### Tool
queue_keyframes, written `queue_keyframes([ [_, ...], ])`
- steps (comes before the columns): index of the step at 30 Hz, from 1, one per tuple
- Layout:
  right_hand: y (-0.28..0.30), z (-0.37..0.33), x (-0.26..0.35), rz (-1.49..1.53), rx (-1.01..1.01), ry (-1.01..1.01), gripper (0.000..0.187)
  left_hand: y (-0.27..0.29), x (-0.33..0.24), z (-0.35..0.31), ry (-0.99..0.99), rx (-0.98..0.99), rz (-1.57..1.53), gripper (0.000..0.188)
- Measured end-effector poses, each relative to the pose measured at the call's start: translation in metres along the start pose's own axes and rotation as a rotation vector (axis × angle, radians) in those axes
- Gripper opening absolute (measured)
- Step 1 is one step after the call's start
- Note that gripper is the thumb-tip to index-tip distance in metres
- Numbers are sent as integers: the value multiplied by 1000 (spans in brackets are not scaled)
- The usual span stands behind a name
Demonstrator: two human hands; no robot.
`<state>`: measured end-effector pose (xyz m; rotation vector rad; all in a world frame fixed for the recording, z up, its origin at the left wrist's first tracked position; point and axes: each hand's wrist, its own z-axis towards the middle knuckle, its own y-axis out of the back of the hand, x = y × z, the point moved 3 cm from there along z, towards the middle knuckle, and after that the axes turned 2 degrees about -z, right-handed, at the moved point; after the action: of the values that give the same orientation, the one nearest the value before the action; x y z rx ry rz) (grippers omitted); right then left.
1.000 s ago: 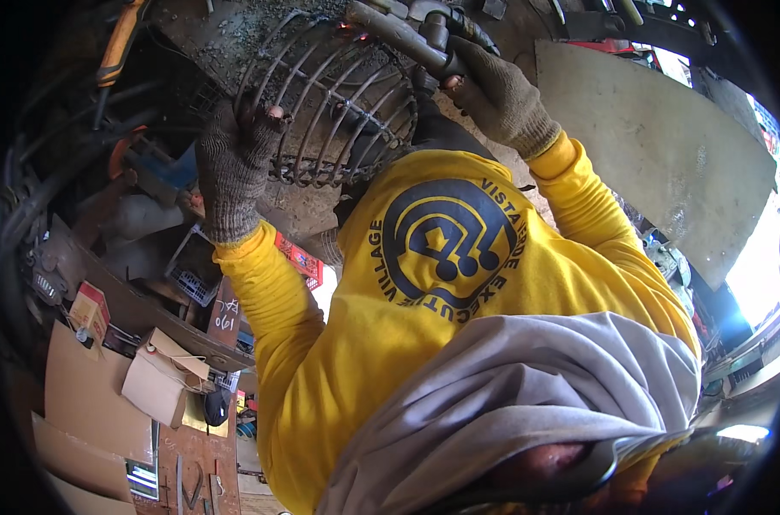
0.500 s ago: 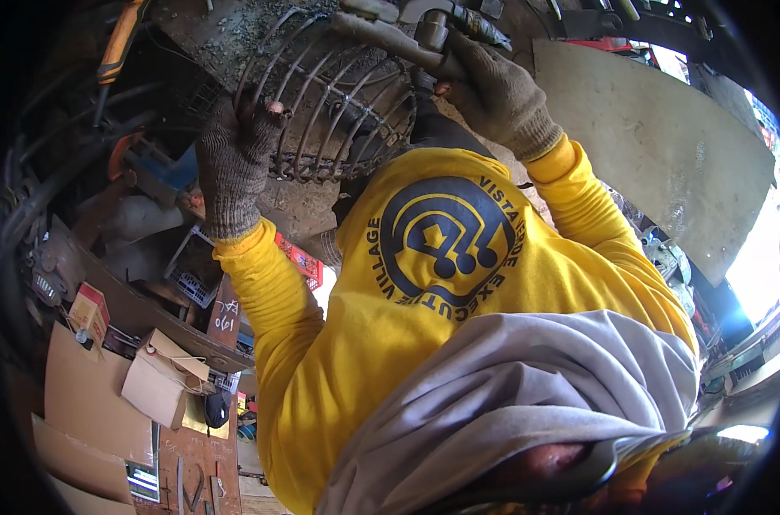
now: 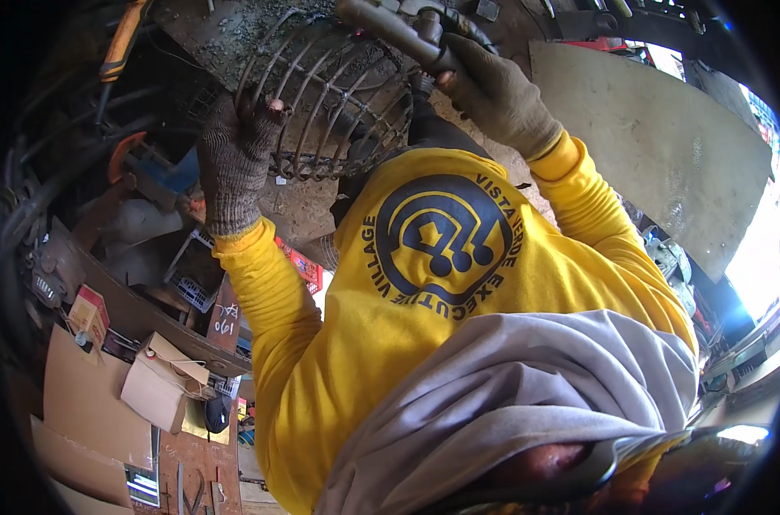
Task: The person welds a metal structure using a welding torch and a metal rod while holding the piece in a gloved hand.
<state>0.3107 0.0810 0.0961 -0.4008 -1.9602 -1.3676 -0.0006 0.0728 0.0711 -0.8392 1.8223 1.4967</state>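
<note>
The left hand (image 3: 235, 167), gloved, curls its fingers around the left edge of the metal rod cage (image 3: 326, 99), at upper centre of the frame. The right hand (image 3: 503, 99) grasps a tubular tool (image 3: 386, 30) near the top edge. Some brown floor (image 3: 484, 146) shows between cage and grey panel (image 3: 647, 146), upper right.

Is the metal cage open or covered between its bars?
Open: the cage has gaps between its bars, and the ground shows through them. The left hand grips its side.
</note>
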Motion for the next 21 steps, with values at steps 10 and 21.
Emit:
queue_keyframes([
  [10, 1, -1, 1, 371, 148, -283, 60, -2, 4, 0, 20, -11, 6, 51],
  [21, -4, -5, 5, -112, -136, 134, 60, -3, 6, -1, -99, -137, 19, 52],
])
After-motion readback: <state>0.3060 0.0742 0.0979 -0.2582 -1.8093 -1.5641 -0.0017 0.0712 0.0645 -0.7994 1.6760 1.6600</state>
